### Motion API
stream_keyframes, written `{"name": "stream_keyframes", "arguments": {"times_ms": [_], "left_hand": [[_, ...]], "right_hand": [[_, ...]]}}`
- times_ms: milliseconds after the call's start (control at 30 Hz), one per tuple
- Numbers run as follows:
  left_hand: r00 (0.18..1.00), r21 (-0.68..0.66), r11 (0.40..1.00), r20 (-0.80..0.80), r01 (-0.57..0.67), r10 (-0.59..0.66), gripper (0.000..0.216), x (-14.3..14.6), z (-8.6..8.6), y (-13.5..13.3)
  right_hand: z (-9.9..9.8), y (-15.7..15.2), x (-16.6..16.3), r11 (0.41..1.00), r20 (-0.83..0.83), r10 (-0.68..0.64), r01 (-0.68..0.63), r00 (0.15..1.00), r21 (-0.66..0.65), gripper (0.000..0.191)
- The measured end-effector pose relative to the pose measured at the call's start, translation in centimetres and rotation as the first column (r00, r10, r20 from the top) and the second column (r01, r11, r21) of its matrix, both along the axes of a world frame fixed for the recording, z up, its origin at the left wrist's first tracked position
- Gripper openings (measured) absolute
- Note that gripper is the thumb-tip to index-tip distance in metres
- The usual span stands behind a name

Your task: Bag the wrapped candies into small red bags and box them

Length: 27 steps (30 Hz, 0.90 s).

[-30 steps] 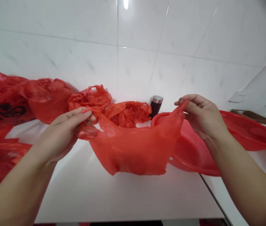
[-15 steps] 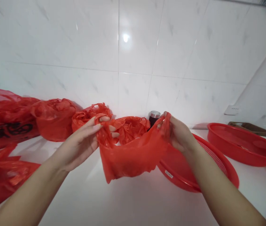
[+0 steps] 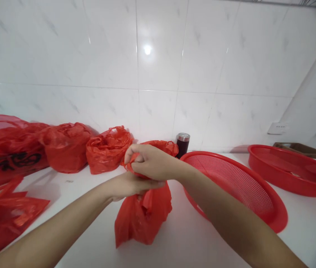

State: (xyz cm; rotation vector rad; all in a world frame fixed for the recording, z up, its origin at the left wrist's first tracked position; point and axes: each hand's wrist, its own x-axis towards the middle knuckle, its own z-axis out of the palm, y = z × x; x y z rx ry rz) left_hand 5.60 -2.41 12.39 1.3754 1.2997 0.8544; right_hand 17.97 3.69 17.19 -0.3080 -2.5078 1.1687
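Note:
A red plastic bag [image 3: 147,216] hangs gathered below my two hands, in front of me over the white table. My right hand [image 3: 149,160] is closed on the bag's twisted top, its fingers curled round the red plastic. Just under it, crossing beneath, my left hand [image 3: 130,186] grips the neck of the same bag; part of its fingers is hidden behind the plastic and the right hand. The lower part of the bag bulges a little; its contents cannot be seen.
Along the tiled wall stand several filled red bags [image 3: 109,149] and a dark lidded cup [image 3: 183,143]. To the right lie a red perforated basket [image 3: 230,175], a red basin [image 3: 289,178] and a brown tray [image 3: 303,149]. A flat red bag [image 3: 4,216] lies at the near left.
My hands were apart, stretching the bag's handles wide. Now they have come together and crossed, the right over the left, and the bag is bunched and hangs lower.

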Motion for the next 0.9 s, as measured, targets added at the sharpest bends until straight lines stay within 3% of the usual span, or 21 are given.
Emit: {"name": "stream_keyframes", "arguments": {"times_ms": [67, 167, 300, 367, 433, 533, 600, 700, 767, 833, 900], "left_hand": [[0.997, -0.007, 0.998, 0.042, -0.061, 0.061, 0.023, 0.0, -0.9, 0.4], [0.985, -0.043, 0.993, 0.129, -0.107, 0.112, 0.029, -0.6, -1.8, 0.6], [0.955, -0.103, 0.988, 0.260, -0.117, 0.140, 0.042, -1.6, -2.1, 0.4], [0.957, -0.092, 0.992, 0.271, -0.083, 0.105, 0.045, -1.8, -2.1, 0.4], [0.953, -0.049, 0.996, 0.289, -0.075, 0.086, 0.042, -1.8, -2.2, 0.4], [0.933, 0.014, 0.993, 0.344, -0.119, 0.107, 0.033, -1.7, -2.2, 0.6], [0.926, 0.042, 0.993, 0.367, -0.108, 0.086, 0.028, -1.8, -2.0, 0.6], [0.944, 0.117, 0.993, 0.328, -0.001, -0.037, 0.021, -2.2, -1.4, 0.2], [0.965, 0.157, 0.986, 0.247, 0.047, -0.085, 0.017, -2.5, -1.0, -0.2], [0.986, 0.166, 0.983, 0.130, 0.079, -0.101, 0.015, -2.6, -0.7, -0.5], [0.990, 0.177, 0.974, -0.003, 0.141, -0.143, 0.009, -2.5, -0.5, -0.8]], "right_hand": [[-0.5, -0.1, -0.6, 0.997, -0.062, -0.051, 0.055, 0.997, 0.062, 0.020], [-1.8, 1.1, 0.2, 0.992, -0.163, -0.109, 0.119, 0.980, 0.050, 0.024], [-4.2, 3.5, 2.2, 0.990, -0.141, -0.114, 0.101, 0.983, -0.096, 0.012], [-5.2, 4.2, 2.8, 0.980, -0.121, -0.041, 0.017, 0.992, -0.197, 0.011], [-5.8, 4.3, 3.1, 0.969, -0.196, -0.081, 0.031, 0.977, -0.246, 0.012], [-5.8, 3.0, 3.3, 0.950, -0.429, -0.297, 0.220, 0.853, -0.220, 0.010], [-5.5, 1.3, 3.7, 0.945, -0.525, -0.327, 0.276, 0.786, -0.176, 0.007], [-5.2, -1.6, 4.8, 0.993, -0.482, -0.099, 0.120, 0.871, 0.014, 0.009], [-5.3, -2.6, 5.4, 0.988, -0.441, 0.017, 0.053, 0.897, 0.145, 0.014], [-5.8, -2.5, 5.4, 0.975, -0.474, -0.072, 0.163, 0.877, 0.153, 0.015], [-6.9, -1.5, 4.9, 0.959, -0.479, -0.245, 0.285, 0.843, 0.010, 0.020]]}}
